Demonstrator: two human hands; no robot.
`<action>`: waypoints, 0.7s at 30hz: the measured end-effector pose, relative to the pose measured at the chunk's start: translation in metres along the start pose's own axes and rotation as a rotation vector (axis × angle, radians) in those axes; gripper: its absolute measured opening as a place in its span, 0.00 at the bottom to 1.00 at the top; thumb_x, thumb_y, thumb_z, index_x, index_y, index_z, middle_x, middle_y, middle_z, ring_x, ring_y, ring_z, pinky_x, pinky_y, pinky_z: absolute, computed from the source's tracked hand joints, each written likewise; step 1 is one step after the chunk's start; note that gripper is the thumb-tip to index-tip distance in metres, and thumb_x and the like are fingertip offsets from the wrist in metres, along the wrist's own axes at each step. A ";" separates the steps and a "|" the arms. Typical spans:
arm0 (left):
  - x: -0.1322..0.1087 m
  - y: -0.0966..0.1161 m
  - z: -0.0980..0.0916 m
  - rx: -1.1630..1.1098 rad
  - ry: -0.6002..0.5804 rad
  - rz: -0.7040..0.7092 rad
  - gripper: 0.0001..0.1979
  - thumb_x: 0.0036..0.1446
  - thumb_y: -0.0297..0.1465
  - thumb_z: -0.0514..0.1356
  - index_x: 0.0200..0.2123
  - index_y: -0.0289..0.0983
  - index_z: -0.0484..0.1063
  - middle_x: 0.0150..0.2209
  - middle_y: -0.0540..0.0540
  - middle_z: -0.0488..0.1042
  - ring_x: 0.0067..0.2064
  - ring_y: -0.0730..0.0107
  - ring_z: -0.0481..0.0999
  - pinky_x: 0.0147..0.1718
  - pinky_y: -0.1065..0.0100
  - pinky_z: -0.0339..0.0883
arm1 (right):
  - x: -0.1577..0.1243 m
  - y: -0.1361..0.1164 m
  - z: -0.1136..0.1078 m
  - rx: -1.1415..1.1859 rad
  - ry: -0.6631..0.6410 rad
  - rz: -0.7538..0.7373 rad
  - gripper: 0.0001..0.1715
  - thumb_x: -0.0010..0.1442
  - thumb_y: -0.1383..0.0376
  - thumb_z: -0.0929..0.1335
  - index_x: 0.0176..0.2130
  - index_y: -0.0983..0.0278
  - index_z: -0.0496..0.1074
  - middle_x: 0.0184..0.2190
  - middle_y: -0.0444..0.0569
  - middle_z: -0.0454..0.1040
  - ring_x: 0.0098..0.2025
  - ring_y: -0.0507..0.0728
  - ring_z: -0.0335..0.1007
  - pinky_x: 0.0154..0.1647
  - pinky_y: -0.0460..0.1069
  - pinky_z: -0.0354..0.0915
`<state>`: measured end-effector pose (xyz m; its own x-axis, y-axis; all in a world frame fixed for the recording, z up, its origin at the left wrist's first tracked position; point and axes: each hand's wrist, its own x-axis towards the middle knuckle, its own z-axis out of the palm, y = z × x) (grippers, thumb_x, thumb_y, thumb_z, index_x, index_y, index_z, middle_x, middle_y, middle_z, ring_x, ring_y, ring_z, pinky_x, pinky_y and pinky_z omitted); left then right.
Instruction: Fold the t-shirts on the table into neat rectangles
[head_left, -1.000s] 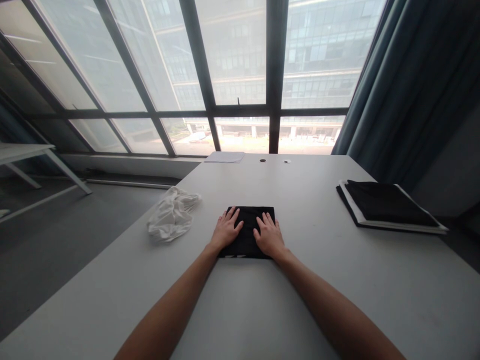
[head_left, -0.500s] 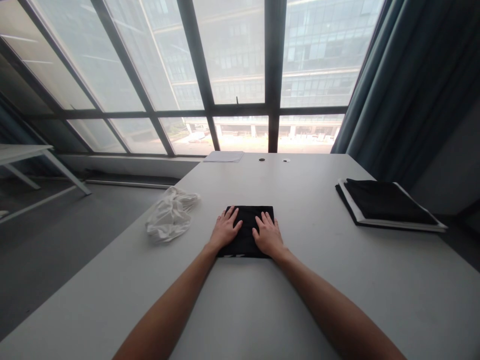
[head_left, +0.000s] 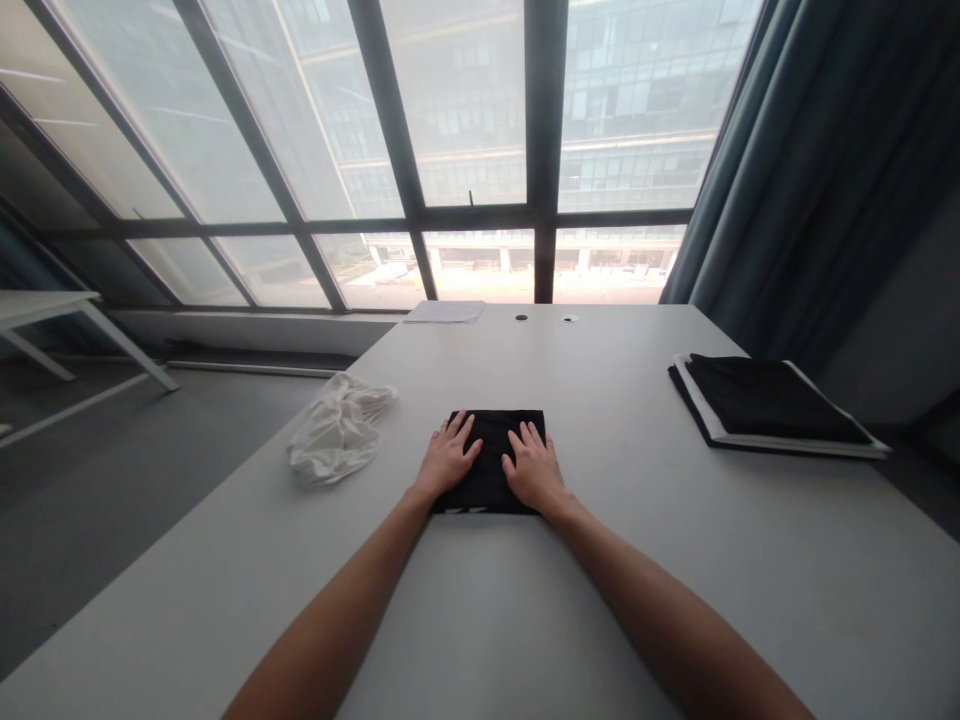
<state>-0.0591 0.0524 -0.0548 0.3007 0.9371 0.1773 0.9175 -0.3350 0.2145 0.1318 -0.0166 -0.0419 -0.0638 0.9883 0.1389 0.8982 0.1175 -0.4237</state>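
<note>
The black cloth (head_left: 491,475) lies on the bench (head_left: 615,365), folded into a flat rectangle; that folding looks finished to me. The left hand (head_left: 448,458) and right hand (head_left: 535,468) rest on it, fingers spread, gripping nothing. Left of it, a crumpled white cloth (head_left: 337,432) remains unfolded; right of it sits a flat black-and-white cloth stack (head_left: 772,402).

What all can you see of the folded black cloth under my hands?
The folded black cloth rectangle lies flat on the white tabletop, in front of you. It looks like matte fabric, with two small white marks at its near edge. Your left hand and right hand rest palm-down on it.
</note>
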 end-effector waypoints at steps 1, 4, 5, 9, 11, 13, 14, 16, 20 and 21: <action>0.000 0.000 0.000 0.000 -0.001 -0.001 0.30 0.68 0.43 0.51 0.71 0.41 0.55 0.73 0.44 0.49 0.71 0.45 0.52 0.67 0.45 0.49 | 0.000 0.000 0.000 0.001 0.000 0.001 0.34 0.68 0.57 0.60 0.68 0.66 0.60 0.72 0.58 0.50 0.74 0.62 0.39 0.71 0.61 0.38; 0.000 0.000 0.000 -0.001 -0.005 -0.005 0.31 0.68 0.43 0.50 0.71 0.40 0.55 0.73 0.44 0.48 0.71 0.44 0.51 0.67 0.46 0.49 | 0.000 0.001 0.001 0.008 0.017 -0.007 0.34 0.67 0.57 0.60 0.68 0.67 0.60 0.72 0.58 0.51 0.74 0.62 0.40 0.71 0.61 0.38; 0.001 0.000 0.000 -0.001 -0.006 -0.004 0.31 0.69 0.43 0.50 0.71 0.40 0.55 0.73 0.44 0.48 0.71 0.44 0.51 0.67 0.46 0.49 | 0.000 0.001 0.001 0.011 0.024 -0.009 0.34 0.67 0.57 0.60 0.68 0.67 0.60 0.72 0.58 0.51 0.74 0.62 0.40 0.71 0.61 0.38; 0.000 0.001 -0.002 0.000 -0.009 0.000 0.31 0.68 0.43 0.51 0.71 0.40 0.55 0.73 0.43 0.49 0.71 0.45 0.50 0.67 0.45 0.49 | 0.000 0.002 0.002 0.009 0.023 -0.005 0.34 0.68 0.57 0.60 0.68 0.66 0.60 0.72 0.58 0.51 0.74 0.62 0.40 0.71 0.61 0.38; 0.000 0.001 -0.002 -0.005 -0.013 -0.004 0.31 0.69 0.43 0.50 0.71 0.40 0.55 0.73 0.43 0.48 0.72 0.45 0.50 0.67 0.45 0.49 | 0.000 0.001 0.003 0.005 0.018 -0.005 0.34 0.68 0.57 0.60 0.68 0.66 0.60 0.72 0.58 0.51 0.74 0.62 0.39 0.71 0.61 0.38; 0.000 0.001 -0.002 -0.013 -0.021 -0.010 0.31 0.69 0.43 0.50 0.71 0.40 0.54 0.73 0.44 0.48 0.72 0.45 0.50 0.67 0.46 0.48 | 0.000 0.001 0.003 0.003 0.017 -0.006 0.34 0.68 0.57 0.60 0.68 0.66 0.60 0.72 0.58 0.51 0.74 0.62 0.39 0.71 0.61 0.38; 0.001 0.000 -0.003 -0.019 -0.029 -0.012 0.31 0.69 0.44 0.49 0.71 0.40 0.54 0.73 0.44 0.47 0.72 0.45 0.50 0.67 0.46 0.47 | 0.000 0.002 0.003 0.003 0.019 -0.009 0.34 0.68 0.57 0.60 0.68 0.67 0.60 0.72 0.59 0.51 0.74 0.62 0.39 0.71 0.61 0.38; 0.002 0.000 -0.007 -0.041 -0.048 -0.015 0.31 0.70 0.45 0.47 0.71 0.40 0.54 0.73 0.44 0.48 0.72 0.47 0.50 0.67 0.46 0.48 | 0.000 0.002 0.004 0.004 0.026 -0.013 0.34 0.68 0.57 0.60 0.68 0.67 0.60 0.72 0.59 0.51 0.74 0.62 0.39 0.71 0.61 0.38; -0.002 0.007 -0.024 -0.002 0.013 -0.042 0.32 0.69 0.49 0.46 0.70 0.42 0.56 0.72 0.41 0.52 0.70 0.45 0.55 0.65 0.42 0.51 | 0.001 0.002 0.005 0.001 0.036 -0.015 0.34 0.68 0.57 0.60 0.68 0.67 0.60 0.72 0.59 0.52 0.74 0.62 0.40 0.71 0.61 0.38; -0.004 0.011 -0.028 0.036 0.055 -0.040 0.32 0.69 0.49 0.47 0.70 0.42 0.57 0.72 0.41 0.53 0.70 0.44 0.54 0.65 0.40 0.51 | 0.001 0.002 0.005 0.000 0.034 -0.016 0.34 0.68 0.57 0.60 0.68 0.67 0.60 0.72 0.59 0.51 0.74 0.62 0.40 0.71 0.61 0.38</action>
<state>-0.0574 0.0426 -0.0265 0.2501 0.9424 0.2223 0.9375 -0.2931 0.1878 0.1315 -0.0147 -0.0476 -0.0633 0.9823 0.1762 0.8969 0.1334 -0.4216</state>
